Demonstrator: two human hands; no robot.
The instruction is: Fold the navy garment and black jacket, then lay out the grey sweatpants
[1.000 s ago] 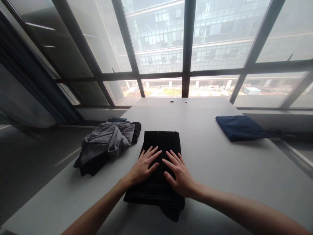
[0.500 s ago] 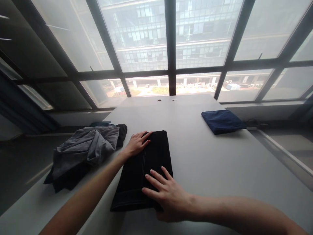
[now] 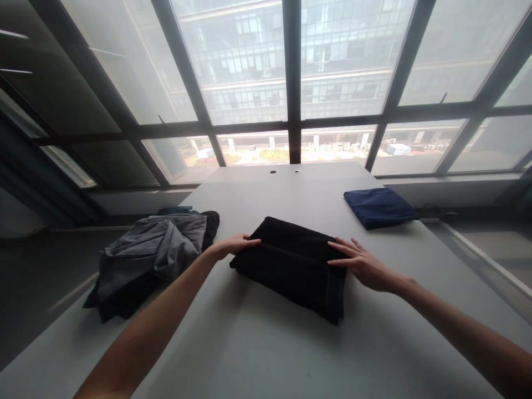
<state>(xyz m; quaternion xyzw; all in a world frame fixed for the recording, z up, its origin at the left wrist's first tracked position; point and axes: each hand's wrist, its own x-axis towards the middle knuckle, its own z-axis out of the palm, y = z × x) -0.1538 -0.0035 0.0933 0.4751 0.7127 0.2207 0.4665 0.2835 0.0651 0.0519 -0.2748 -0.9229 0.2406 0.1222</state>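
A folded pair of black trousers (image 3: 286,255), with a pale double-stitched seam running along it, lies at a slant over the white table (image 3: 266,354) in front of me. My left hand (image 3: 235,245) grips its left end, thumb on top and the other fingers hidden beneath. At the opposite end, my right hand (image 3: 361,265) holds the edge, several spread fingers lying over the cloth. A shadow falls below the trousers' near left corner; whether that side touches the table I cannot tell.
A crumpled pile of grey and dark clothes (image 3: 153,249) lies on the table's left side. Toward the right edge rests a folded navy garment (image 3: 379,208). Two cable holes (image 3: 273,172) sit at the far end, by large windows (image 3: 245,72).
The black trousers have turned from lengthwise to crosswise. My right hand has moved from their near end up and right to the right end; my left hand now grips instead of lying flat.
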